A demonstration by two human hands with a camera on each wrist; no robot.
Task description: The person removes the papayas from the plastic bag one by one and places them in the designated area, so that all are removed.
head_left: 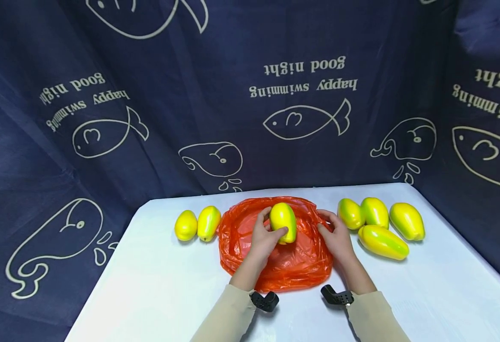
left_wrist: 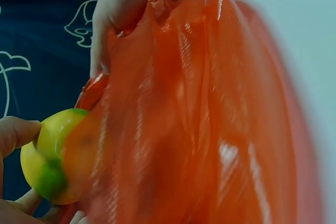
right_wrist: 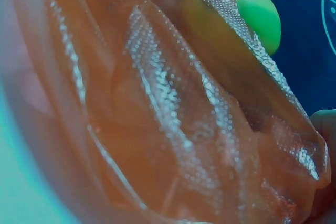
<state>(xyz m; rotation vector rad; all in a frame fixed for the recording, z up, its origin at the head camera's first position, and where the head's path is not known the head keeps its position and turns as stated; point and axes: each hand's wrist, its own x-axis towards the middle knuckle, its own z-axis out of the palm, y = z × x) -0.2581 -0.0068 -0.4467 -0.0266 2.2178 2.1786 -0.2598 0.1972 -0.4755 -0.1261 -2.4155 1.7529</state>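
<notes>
My left hand [head_left: 262,243] holds a yellow-green papaya [head_left: 282,219] between thumb and fingers, over the mouth of a red plastic bag [head_left: 294,273]. The bag stands open on the table, its rim spread wide. At the bag's right rim, my right hand [head_left: 339,238] grips the thin plastic with thumb and fingers. Seen from the left wrist, the papaya [left_wrist: 50,153] is partly covered by the bag's near side [left_wrist: 194,114]. In the right wrist view, the red plastic [right_wrist: 157,98] fills most of the picture and hides much of the papaya [right_wrist: 265,22].
Two more papayas [head_left: 208,223] lie left of the bag. Several others [head_left: 383,241] are grouped to its right, close to my right hand. Behind the white table [head_left: 147,285] hangs a dark blue cloth [head_left: 216,95] with fish and whale drawings.
</notes>
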